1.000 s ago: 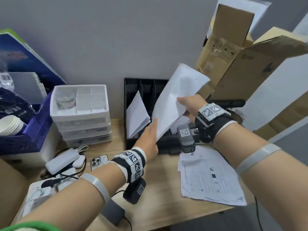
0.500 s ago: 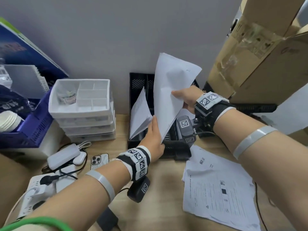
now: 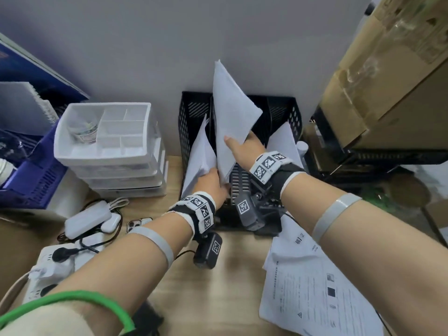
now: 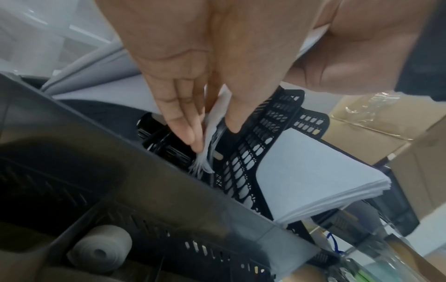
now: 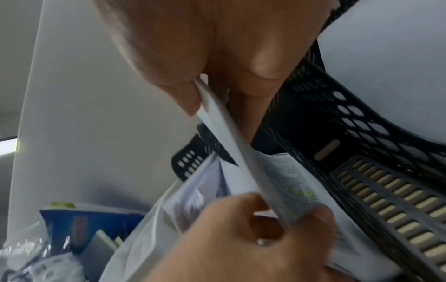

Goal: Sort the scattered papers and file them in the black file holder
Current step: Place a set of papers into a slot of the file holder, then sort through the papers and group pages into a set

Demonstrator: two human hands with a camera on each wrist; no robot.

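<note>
The bench (image 3: 218, 287), light wood, runs from the wall toward the camera. A big cardboard box (image 3: 392, 76) stands at its right. At the left back a blue crate (image 3: 31, 180) sits beside a white drawer unit (image 3: 109, 151), whose open top tray has small compartments.

The black holder (image 3: 286, 112) stands against the wall at mid bench, a perforated rack split by upright dividers into slots. One slot at its left has sheets (image 3: 198, 154) leaning in it, and one at its right has another stack (image 3: 282, 141).

A loose pile (image 3: 315, 282) of printed sheets lies flat on the bench at the right front, near the holder but apart from it.

The sheaf (image 3: 230, 117), white and held nearly upright, tilts with its top corner against the wall and its lower edge down in a middle slot of the holder. Both hands have it. The right hand (image 3: 242, 146) pinches its right side, thumb on the front and fingers behind. The left hand (image 3: 212, 181) grips its lower corner between fingers (image 4: 183, 118) and thumb, just above the holder's floor. Both grips are clenched on the sheaf.

A white power bank (image 3: 87, 220) and a phone (image 3: 135, 223) lie at the left front among cables.
</note>
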